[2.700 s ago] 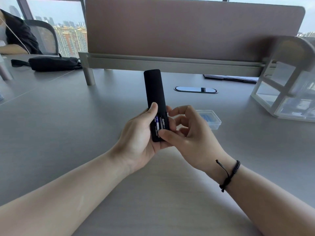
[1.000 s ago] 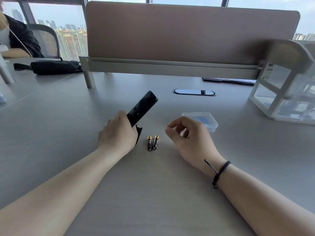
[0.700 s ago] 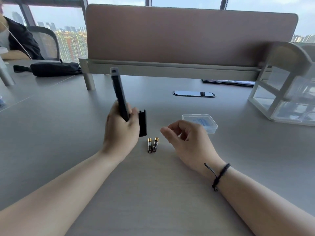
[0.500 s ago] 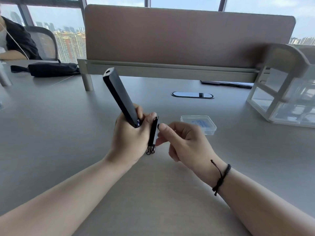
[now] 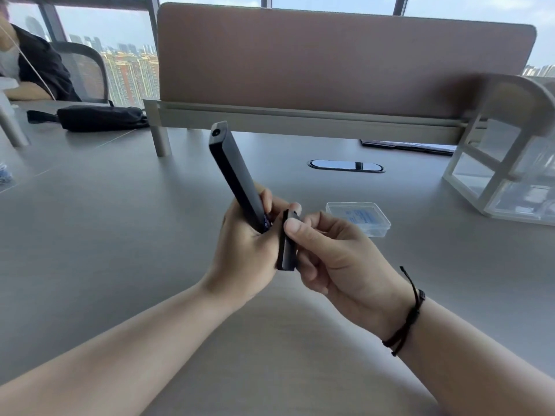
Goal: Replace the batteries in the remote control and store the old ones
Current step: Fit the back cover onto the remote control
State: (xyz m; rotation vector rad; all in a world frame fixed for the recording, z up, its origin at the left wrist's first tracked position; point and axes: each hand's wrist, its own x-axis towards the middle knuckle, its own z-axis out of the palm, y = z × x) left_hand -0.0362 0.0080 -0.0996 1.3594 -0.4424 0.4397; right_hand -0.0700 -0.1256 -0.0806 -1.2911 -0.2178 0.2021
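Left hand (image 5: pixel 246 250) clenched round lower end of black remote control (image 5: pixel 232 172), held tilted above the worktop (image 5: pixel 120 235), top end pointing up and away. Bit of blue battery label (image 5: pixel 266 224) visible at the open compartment, just above the left palm, so fresh cells look seated.

Changed in the last second: remote lifted off the worktop and stood up; right hand (image 5: pixel 336 253), idle and loosely curled a second ago, now pinching the battery cover (image 5: pixel 286 247) between thumb and fingers. Cover held edge-on, just beside the remote's lower end, touching or nearly touching the left fingers. Not yet on the compartment.

Old pair, seen lying side by side on the worktop a second ago, now hidden behind the hands; can't confirm position. Presumably not stored yet.

Small clear plastic case (image 5: pixel 359 217) sitting on the worktop right of the hands, well apart from the remote; likely the place for the old cells.

Judgement: swap done, closing step in hand. Next: align cover with compartment rails and slide shut. Then old cells into storage. Risk: cover misaligned at this angle, or cells dropping out while the remote is tilted.
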